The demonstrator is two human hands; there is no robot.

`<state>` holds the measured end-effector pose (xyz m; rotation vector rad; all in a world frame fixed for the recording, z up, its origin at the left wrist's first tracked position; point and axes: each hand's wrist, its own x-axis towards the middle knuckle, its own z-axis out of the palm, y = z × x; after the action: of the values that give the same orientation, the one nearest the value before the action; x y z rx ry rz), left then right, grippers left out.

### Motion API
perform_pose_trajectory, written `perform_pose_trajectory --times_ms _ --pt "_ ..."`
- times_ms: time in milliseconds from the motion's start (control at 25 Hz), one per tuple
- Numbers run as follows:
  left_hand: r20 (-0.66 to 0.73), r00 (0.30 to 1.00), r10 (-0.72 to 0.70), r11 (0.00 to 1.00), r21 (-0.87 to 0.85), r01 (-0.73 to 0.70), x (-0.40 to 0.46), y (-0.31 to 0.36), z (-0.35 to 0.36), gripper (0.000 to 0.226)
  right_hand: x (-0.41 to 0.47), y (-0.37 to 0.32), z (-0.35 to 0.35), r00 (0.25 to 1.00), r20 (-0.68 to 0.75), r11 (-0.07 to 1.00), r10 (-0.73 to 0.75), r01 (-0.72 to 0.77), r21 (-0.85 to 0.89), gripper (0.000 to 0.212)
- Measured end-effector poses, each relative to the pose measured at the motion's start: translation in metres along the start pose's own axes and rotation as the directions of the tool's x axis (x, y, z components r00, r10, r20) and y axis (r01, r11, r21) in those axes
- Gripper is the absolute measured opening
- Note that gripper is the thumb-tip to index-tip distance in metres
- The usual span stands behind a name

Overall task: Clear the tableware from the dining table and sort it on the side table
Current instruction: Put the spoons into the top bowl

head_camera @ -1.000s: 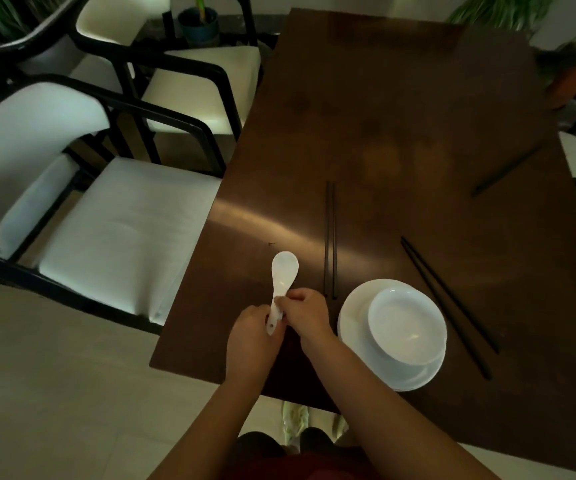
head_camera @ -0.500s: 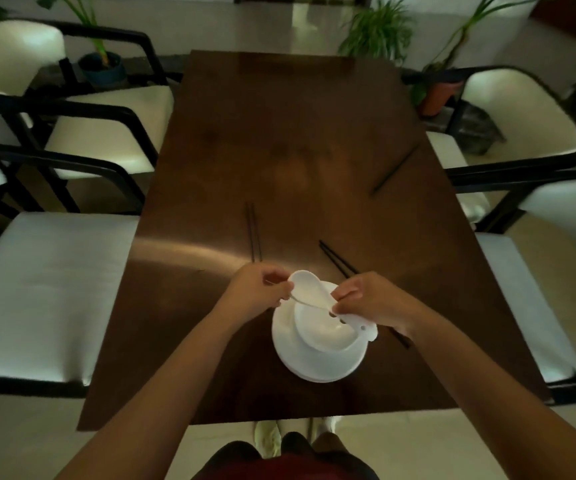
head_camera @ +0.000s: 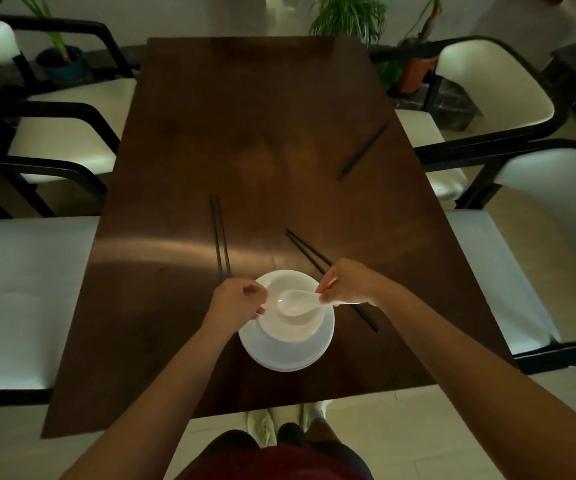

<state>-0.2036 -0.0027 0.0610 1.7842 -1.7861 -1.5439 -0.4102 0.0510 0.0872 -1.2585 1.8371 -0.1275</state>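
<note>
Spoon [head_camera: 297, 304] moved since half a second ago: it was held over the bowl rim by both hands, now its scoop sits inside the bowl [head_camera: 291, 315] with the handle pointing right. One second ago it was out left of the plate, above bare wood.

Largest to smallest, as I see it from the head cam:

- Desk [head_camera: 251, 133]: dark brown, long, glare band across the near half. White-cushioned chairs with black frames along both sides, potted plants past the far end.
- Plate [head_camera: 284, 355]: white, near the close edge of the desk, centre.
- Bowl: white, stacked on the plate.
- Right hand [head_camera: 347, 284]: grip clenched on the spoon handle, pinched at the bowl's right rim.
- Left hand [head_camera: 236, 299]: fingers curled at the bowl's left rim. I can't tell whether it actually grasps the rim or only touches it; the view is dim and the fingertips are hidden.
- Three chopstick pairs, all black: left pair [head_camera: 220, 233] lies straight, near end just beside the left hand; middle pair [head_camera: 309, 252] runs diagonally and passes under the right hand, its near end showing right of the plate; far pair [head_camera: 362, 152] lies well apart, near the right edge.

Tableware is all on the dining desk.
</note>
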Motion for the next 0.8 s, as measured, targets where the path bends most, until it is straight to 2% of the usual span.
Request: perform_pose_trajectory --times_ms 200,360,600,640,720,800 --pt "-0.165 0.981 -0.101 0.992 -0.091 0.087 0.008 -0.018 -0.014 0.009 0.012 -0.004 -0.002 0.999 0.005 0.992 -0.054 0.054 -0.117 0.012" --pt "-0.194 0.968 -0.162 0.982 -0.126 0.139 0.010 -0.024 -0.012 0.010 0.012 -0.004 -0.001 0.995 -0.040 0.980 -0.091 0.083 -0.179 0.017" --pt "-0.209 0.963 -0.169 0.981 -0.128 0.144 0.013 -0.029 -0.008 0.013 0.014 -0.007 0.006 0.991 -0.045 0.965 -0.124 0.110 -0.238 0.020" --pt "-0.217 0.960 -0.176 0.980 -0.134 0.149 0.015 -0.030 -0.009 0.013 0.016 -0.005 0.003 0.990 -0.069 0.972 -0.120 0.102 -0.213 0.021" --pt "-0.265 0.949 -0.170 0.984 -0.101 0.148 0.023 -0.030 -0.016 0.012 0.025 0.003 -0.005 0.975 -0.211 0.993 -0.072 0.051 -0.102 0.027" --pt "-0.347 0.932 -0.102 0.990 0.059 0.130 0.039 -0.026 -0.025 0.017 0.037 0.019 -0.012 0.938 -0.345 1.000 0.010 -0.016 -0.014 0.027"
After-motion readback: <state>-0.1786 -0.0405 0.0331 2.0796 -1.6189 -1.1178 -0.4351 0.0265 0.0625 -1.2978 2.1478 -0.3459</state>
